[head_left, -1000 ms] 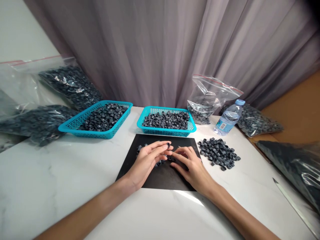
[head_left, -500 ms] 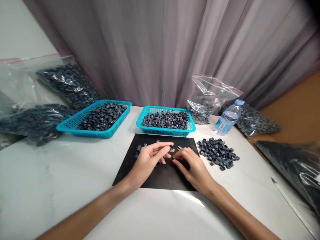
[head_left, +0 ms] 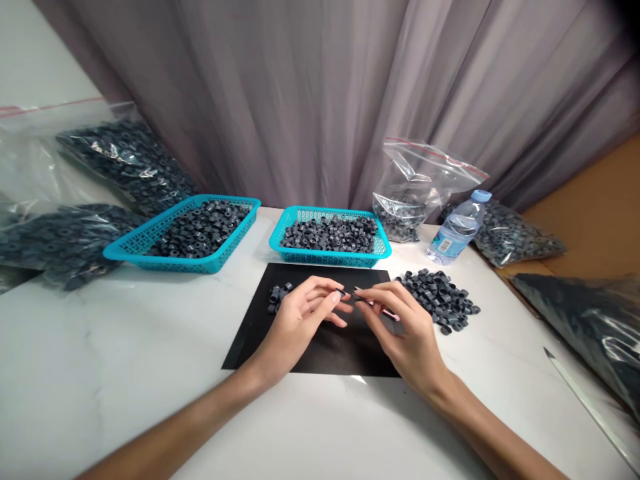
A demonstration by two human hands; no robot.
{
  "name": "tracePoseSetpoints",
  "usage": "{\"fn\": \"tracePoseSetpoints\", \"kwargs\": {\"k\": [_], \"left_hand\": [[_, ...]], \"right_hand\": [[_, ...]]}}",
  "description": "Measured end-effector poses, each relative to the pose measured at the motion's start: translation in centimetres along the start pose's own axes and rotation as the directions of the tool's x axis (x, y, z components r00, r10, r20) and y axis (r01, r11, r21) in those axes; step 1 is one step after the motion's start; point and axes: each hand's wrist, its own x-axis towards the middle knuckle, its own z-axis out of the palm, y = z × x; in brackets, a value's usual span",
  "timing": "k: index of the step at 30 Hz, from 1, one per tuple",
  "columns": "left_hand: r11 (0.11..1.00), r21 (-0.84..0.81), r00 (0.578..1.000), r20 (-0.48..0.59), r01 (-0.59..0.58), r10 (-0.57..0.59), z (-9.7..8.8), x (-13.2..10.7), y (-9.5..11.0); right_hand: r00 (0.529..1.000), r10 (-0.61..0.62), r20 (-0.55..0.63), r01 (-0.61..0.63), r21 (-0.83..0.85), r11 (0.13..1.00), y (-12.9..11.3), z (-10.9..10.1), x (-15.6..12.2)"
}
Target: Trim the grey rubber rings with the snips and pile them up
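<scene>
Far left at 9 o'clock, plastic bags (head_left: pixel 75 233) stuffed with dark rings. Then two teal baskets (head_left: pixel 150 248) (head_left: pixel 280 241), both full of them. Dead centre on the black mat (head_left: pixel 320 347), left hand (head_left: pixel 300 320) pinches one ring (head_left: pixel 342 293); right hand (head_left: pixel 407 327) grips pink tweezers (head_left: pixel 377 307). Loose ring pile (head_left: pixel 443 300) on the counter (head_left: pixel 125 373) at 2 o'clock.

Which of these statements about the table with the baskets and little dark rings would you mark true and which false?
1. Both hands are over the black mat. True.
2. The left hand pinches a small dark ring. True.
3. The right hand holds the water bottle. False: the bottle stands apart at the back right, and that hand holds a thin pointed tool.
4. Three teal baskets are on the table. False: there are two.
5. A loose pile of rings lies right of the mat. True.
</scene>
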Motion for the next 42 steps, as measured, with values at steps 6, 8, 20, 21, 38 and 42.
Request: {"fn": "tracePoseSetpoints", "kwargs": {"k": [6, 8, 20, 21, 38, 42], "left_hand": [[1.000, 0.022, 1.000, 0.010, 0.013, -0.014, 0.2, -0.2, -0.7], [1.000, 0.013, 1.000, 0.016, 0.023, -0.023, 0.1, -0.1, -0.9], [0.997, -0.061, 0.999, -0.005, 0.042, -0.042, 0.2, 0.2, -0.4], [0.998, -0.061, 0.999, -0.007, 0.032, -0.032, 0.1, 0.2, -0.4], [0.999, 0.004, 0.999, -0.020, 0.036, -0.036, -0.1, 0.2, 0.2], [0.999, -0.022, 0.998, -0.037, 0.048, -0.049, 0.0, 0.2, 0.3]], "right_hand": [[0.993, -0.106, 0.048, 0.109, -0.061, 0.992, 0.2, 0.6, -0.5], [0.993, -0.099, 0.057, 0.103, -0.063, 0.993, 0.3, 0.7, -0.5], [0.998, 0.034, 0.055, -0.038, 0.064, 0.997, 0.8, 1.3, -0.8], [0.998, 0.039, 0.055, -0.042, 0.068, 0.997, 0.9, 1.3, -0.8], [0.982, 0.175, 0.066, -0.186, 0.266, 0.946, -0.1, 1.1, -0.3], [0.980, 0.186, 0.076, -0.200, 0.276, 0.940, -0.1, 1.1, -0.2]]}}
